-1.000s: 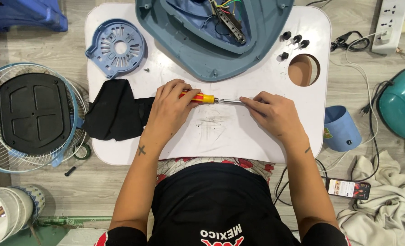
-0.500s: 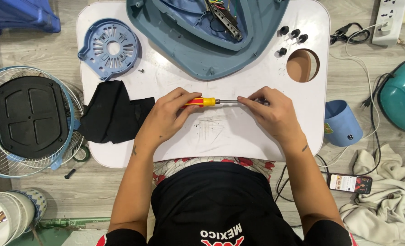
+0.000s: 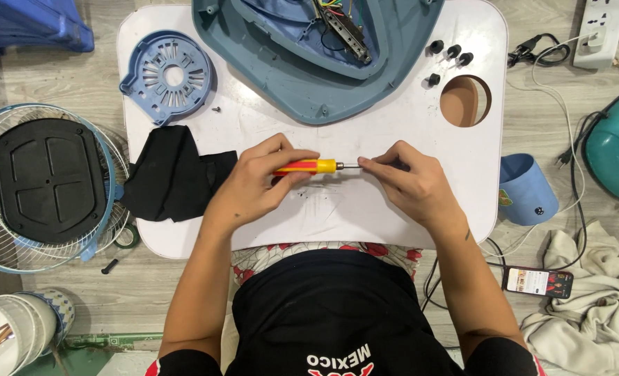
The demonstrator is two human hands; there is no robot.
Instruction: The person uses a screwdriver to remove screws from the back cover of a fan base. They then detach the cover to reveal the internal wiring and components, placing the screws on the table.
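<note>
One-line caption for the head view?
Left hand grips an orange-handled screwdriver; right hand pinches its shaft above the white table.

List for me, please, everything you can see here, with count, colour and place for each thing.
table: one, white, centre
fan base shell: one, grey-blue, table top
motor cover: one, light blue, table's left corner
black cloth: one, table's left edge
knobs: four, black, right of the shell
fan grille: one, pale wire, floor left
black plate: one, on the grille
blue cup: one, floor right
phone: one, floor right
screwdriver: one, orange and yellow handle
left hand: on the handle
right hand: at the shaft tip
</note>
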